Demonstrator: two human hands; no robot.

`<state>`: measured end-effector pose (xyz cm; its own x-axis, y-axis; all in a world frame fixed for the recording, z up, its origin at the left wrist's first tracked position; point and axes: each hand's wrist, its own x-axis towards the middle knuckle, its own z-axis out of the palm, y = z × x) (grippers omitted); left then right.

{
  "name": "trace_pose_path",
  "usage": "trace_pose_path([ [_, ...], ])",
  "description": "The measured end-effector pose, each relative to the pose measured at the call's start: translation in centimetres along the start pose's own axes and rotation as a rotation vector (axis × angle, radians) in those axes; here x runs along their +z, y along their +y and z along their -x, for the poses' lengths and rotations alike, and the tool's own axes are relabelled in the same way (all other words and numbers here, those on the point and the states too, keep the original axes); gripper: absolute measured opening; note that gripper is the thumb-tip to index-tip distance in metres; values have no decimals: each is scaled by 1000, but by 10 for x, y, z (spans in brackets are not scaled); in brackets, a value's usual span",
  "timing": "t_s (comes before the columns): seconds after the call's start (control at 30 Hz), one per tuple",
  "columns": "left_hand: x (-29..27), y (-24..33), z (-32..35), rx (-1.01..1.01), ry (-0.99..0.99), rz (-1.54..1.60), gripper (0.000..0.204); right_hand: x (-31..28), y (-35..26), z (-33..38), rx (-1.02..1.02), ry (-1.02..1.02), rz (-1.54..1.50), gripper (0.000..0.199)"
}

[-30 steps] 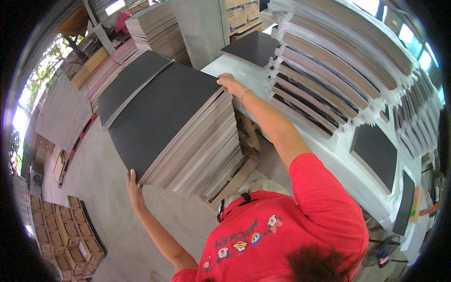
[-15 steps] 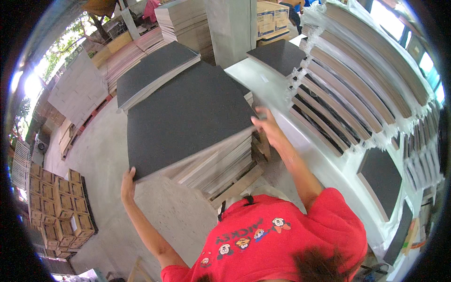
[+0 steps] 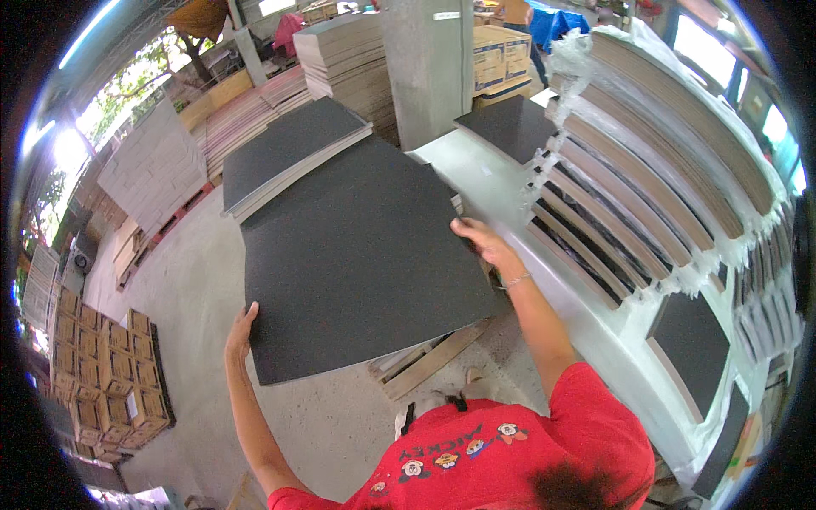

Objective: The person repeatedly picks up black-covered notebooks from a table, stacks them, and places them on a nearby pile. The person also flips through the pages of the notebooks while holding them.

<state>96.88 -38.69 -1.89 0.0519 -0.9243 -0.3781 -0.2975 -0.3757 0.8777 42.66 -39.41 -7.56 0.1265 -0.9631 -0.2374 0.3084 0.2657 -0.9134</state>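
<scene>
A large flat black board (image 3: 365,280) with a thin pale edge spans the space in front of me. At its left edge my left hand (image 3: 242,330) is closed, the fingers mostly out of sight under the board. My right hand (image 3: 483,240) grips the right edge, thumb on top. The board's near edge overhangs a wooden pallet (image 3: 438,357), hiding most of the stack there. Beyond its far left side stands another stack of boards (image 3: 293,136), black on top with pale edges.
To the right, a pale table (image 3: 561,272) carries plastic-wrapped board stacks (image 3: 646,144) and a dark panel (image 3: 693,340). A grey pillar (image 3: 429,76) rises ahead beside a tall stack of sheets (image 3: 344,59). Brown cartons (image 3: 106,365) stand on the floor at left.
The black board has come toward me and now covers more of the stack and pallet below. Both hands have stayed at its edges, the right one lying nearer the board's far corner.
</scene>
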Motion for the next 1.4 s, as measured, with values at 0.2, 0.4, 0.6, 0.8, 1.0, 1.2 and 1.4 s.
trace_pose_path([
  [0.2, -17, -50, 25, -5, 123, -123, 73, 5, 23, 18, -14, 203, 10, 40],
  [0.4, 104, -57, 143, -118, 226, 177, 83, -62, 82, 142, -64, 329, 133, 64],
  [0.6, 243, -59, 153, -55, 41, -111, 75, -142, 121, 279, -97, 543, -64, 59],
  [0.8, 394, -50, 179, 189, -149, -293, 71, -221, 211, 446, -226, 1014, -111, 55],
  [1.0, 552, -59, 205, 355, -485, -165, 85, -240, 233, 608, -342, 1373, -273, 54],
  [1.2, 718, -41, 251, 354, -817, -219, 88, -279, 249, 739, -425, 1652, -308, 54],
  [1.4, 918, -25, 258, 506, -973, -323, 98, -349, 234, 783, -543, 1773, -290, 52],
])
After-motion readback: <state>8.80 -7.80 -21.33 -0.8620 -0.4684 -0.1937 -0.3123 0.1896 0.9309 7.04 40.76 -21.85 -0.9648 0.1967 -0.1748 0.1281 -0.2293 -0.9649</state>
